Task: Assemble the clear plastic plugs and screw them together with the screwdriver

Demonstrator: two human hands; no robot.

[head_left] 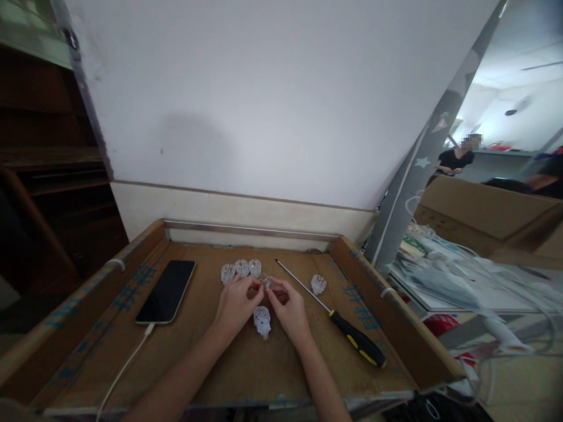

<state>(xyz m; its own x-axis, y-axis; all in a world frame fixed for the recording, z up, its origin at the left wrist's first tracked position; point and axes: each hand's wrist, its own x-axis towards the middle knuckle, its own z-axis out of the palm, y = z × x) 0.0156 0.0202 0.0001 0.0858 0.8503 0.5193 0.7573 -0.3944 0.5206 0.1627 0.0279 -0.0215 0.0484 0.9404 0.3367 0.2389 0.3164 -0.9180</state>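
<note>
Five translucent plastic plug pieces lie around my hands in a shallow cardboard tray (264, 375), seen from my head camera, while a sixth, the small clear plug piece (266, 282), sits between my fingertips at the centre. My left hand (235, 300) pinches it between thumb and forefinger; my right hand (291, 308) closes on its other side in a matching pinch.

Three loose pieces (241, 268) stand in a close row at 11 o'clock from my grip. A single piece (263, 320) rests at 6 o'clock, just below my fingers, and another piece (318, 284) lies at 3 o'clock, beyond the long-shafted screwdriver (358, 340), whose black-and-yellow handle lies out at 4 o'clock, touched by neither hand. At 9 o'clock, a dark-screened smartphone (166, 292) is plugged into a white charging cable (125, 366). A person in a dark top (457, 159) is in the background at 2 o'clock.

By my reading, handling of the held piece is under way and unfinished. Which of the other five are done and which are left I cannot tell; their fine parts are too small to make out.
</note>
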